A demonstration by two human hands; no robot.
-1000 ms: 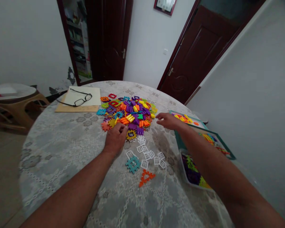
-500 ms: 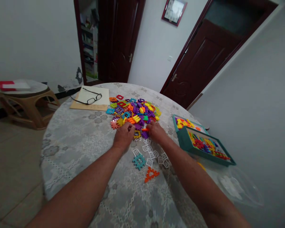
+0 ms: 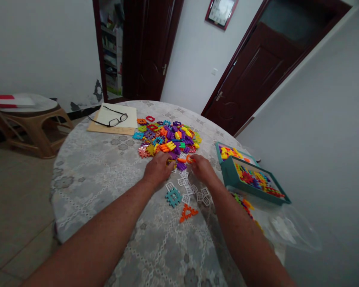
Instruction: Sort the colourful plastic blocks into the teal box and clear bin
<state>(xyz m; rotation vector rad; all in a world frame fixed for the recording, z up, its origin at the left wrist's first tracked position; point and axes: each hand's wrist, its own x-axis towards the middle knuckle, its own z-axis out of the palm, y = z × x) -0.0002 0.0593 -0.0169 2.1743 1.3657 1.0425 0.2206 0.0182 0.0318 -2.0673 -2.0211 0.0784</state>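
Interlocking plastic building pieces in many colours form a heap (image 3: 179,137) in the middle of the table, and both my hands are at its near edge. My left hand (image 3: 158,170) has its thumb and fingers closed around a yellow building piece (image 3: 171,163), partly hidden by the hand. On the other side, my right hand (image 3: 202,169) pinches an orange building piece (image 3: 189,159) at its fingertips. A purple piece (image 3: 181,166) lies between the hands. Closer to me are several white window-grid pieces (image 3: 189,189), a teal square piece (image 3: 173,197) and an orange triangle piece (image 3: 188,213).
Black eyeglasses (image 3: 114,122) rest on paper and a board (image 3: 110,128) at the back left. To the right, a green box (image 3: 231,181) holds more pieces, with a clear plastic bag (image 3: 296,231) beside it. A stool (image 3: 42,129) stands beyond the table's left edge.
My right hand has drawn slightly right, and an orange piece now shows at its fingertips. My left hand's fingers have moved onto the yellow piece. The view has shifted slightly.
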